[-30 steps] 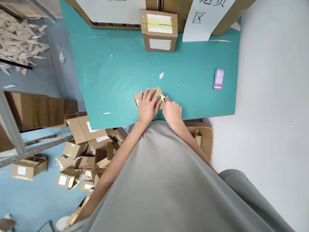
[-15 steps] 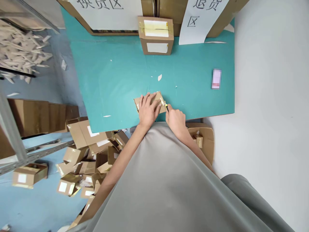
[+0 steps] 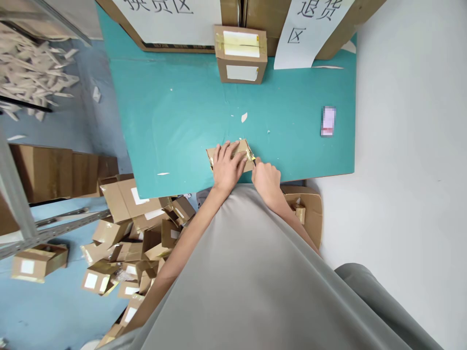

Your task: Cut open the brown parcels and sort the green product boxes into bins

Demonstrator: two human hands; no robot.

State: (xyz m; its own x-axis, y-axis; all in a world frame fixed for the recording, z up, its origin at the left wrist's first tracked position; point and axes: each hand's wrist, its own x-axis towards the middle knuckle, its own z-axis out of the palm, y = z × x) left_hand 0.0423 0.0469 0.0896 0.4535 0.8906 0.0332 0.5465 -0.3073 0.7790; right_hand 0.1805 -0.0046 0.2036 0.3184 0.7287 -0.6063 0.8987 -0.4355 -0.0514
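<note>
The small carton [image 3: 242,146] lies flat on the tabletop [image 3: 168,121] near its front edge, directly before the person, its long axis running roughly left to right with the right end angled slightly away. The left hand [image 3: 228,167] is the nearer one, resting on the carton with its fingers a little spread and pressing down rather than gripping. The right hand [image 3: 267,179] sits just beyond the carton's right end, fingers curled around a cutter [image 3: 254,160] whose yellow-and-black tip points left and away, at the taped edge (whether the blade is in the tape is too small to tell). So the carton's short right side lies to the left of the right hand, with only the cutter between.

What the carton holds is hidden. Farther back, a taller carton [image 3: 241,58] with two white labels stands in front of large boxes [image 3: 260,26] bearing paper signs [image 3: 301,39]. Below the tabletop's front edge, by the right forearm, an open box [image 3: 314,218] contains at least one small brown box [image 3: 300,213]. To the left, opened cartons [image 3: 127,252] lie heaped on the floor [image 3: 54,306].
</note>
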